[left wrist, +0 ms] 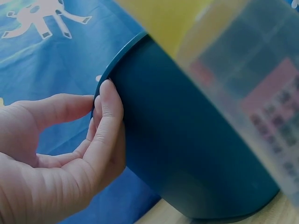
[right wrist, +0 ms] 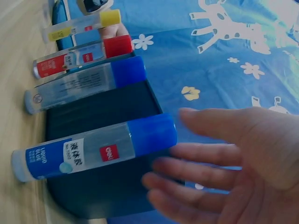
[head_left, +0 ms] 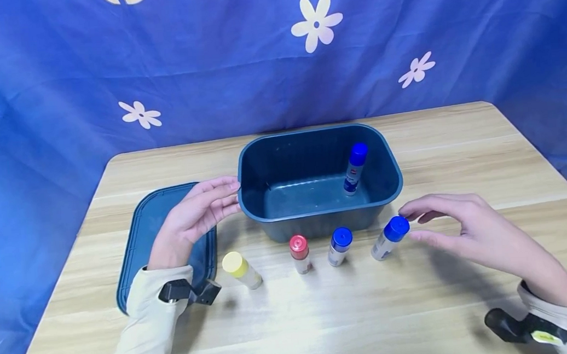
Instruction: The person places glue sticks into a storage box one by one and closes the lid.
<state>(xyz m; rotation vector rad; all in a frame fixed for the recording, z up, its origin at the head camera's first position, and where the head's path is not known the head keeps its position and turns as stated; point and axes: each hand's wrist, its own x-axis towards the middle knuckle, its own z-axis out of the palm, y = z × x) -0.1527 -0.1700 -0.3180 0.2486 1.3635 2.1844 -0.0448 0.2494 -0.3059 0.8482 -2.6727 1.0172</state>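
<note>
The person's left grip (head_left: 194, 210) is holding a dark teal bin (head_left: 309, 194) by the rim at its left end, the thumb meeting the rim and the fingers lying against the outer wall. The right grip (head_left: 470, 230) is standing wide beside the blue cap of the rightmost glue bottle (head_left: 389, 238), thumb and fingers apart; the views are leaving it unclear whether any fingertip is touching the cap. This bottle is standing on the wood-patterned worktop (head_left: 372, 313), at the right end of a row of 4 in front of the bin; its label is reading "LIQUID GLUE" in the right wrist view. Farther left in the row, another blue-capped bottle (head_left: 340, 246), a red-capped bottle (head_left: 301, 254) and a yellow-capped bottle (head_left: 242, 270) are standing well apart from the right grip. Inside the bin, near its right end, 1 more blue-capped bottle (head_left: 354, 171) is standing. To the left of the bin, a flat teal lid (head_left: 145, 241) is lying on the worktop, partly hidden by the left grip and the left sleeve (head_left: 150, 323). Behind the worktop, a blue cloth (head_left: 236, 65) with white flowers is hanging.
</note>
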